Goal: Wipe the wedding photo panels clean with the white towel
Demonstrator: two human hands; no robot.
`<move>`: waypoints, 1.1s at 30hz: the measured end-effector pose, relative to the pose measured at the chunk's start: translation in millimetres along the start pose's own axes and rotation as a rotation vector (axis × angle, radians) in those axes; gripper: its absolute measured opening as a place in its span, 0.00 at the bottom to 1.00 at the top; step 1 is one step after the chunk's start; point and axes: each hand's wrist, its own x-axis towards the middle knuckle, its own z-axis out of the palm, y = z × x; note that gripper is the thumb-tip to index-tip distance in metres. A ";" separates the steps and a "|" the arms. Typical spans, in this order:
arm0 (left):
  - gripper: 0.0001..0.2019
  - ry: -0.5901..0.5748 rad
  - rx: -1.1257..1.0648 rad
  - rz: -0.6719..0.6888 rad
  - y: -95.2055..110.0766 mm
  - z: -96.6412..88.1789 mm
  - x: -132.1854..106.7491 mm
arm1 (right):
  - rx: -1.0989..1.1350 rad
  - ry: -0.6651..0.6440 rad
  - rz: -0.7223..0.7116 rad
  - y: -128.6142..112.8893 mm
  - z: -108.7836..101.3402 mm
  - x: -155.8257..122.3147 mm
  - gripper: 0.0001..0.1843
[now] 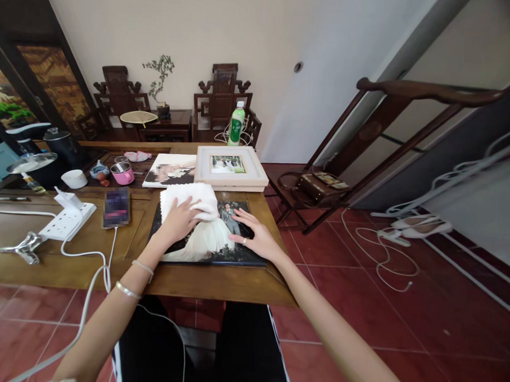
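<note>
A large wedding photo panel [204, 245] lies flat near the table's front edge, showing a long white dress and a figure in a grey suit. Across its upper left part is a folded white cloth [207, 199]. My left hand [178, 220] rests on this cloth with its fingers stretched out, pressing it from above. On the panel's right side lies my right hand [259, 238], fingers spread and a ring on one of them. Nothing is gripped in it. Both hands and the cloth hide parts of the picture.
Behind the panel are a white-framed photo [254, 167] and another print [164, 169]. A green bottle [236, 125] stands farther back. To the left are a phone [115, 208], a power strip [67, 221], cables and a pink cup [123, 174]. A wooden chair [370, 131] stands right.
</note>
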 end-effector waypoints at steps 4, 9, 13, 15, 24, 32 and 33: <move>0.14 -0.100 -0.044 0.082 22.5 -11.1 -50.6 | -0.008 -0.008 0.012 -0.1 -0.6 0.6 0.30; 0.15 -0.190 -0.149 0.197 44.7 -28.6 -114.5 | -0.019 -0.006 0.005 2.2 -0.9 0.5 0.30; 0.14 -0.127 -0.101 0.060 16.8 -24.3 -112.8 | -0.013 0.003 0.008 2.7 -0.1 0.9 0.29; 0.14 -0.085 -0.060 -0.005 -1.8 -18.1 -101.2 | 0.006 0.012 0.012 2.5 0.1 1.9 0.29; 0.14 -0.043 -0.055 -0.019 -15.1 -5.3 -85.1 | 0.306 0.160 0.117 5.4 -1.2 4.8 0.29; 0.13 -0.004 -0.039 -0.058 -14.1 -1.3 -97.5 | 0.074 0.092 0.012 -1.3 3.6 2.8 0.23; 0.13 -0.007 -0.035 -0.060 -13.0 -2.9 -97.1 | 0.041 0.075 -0.001 -2.4 3.9 2.5 0.23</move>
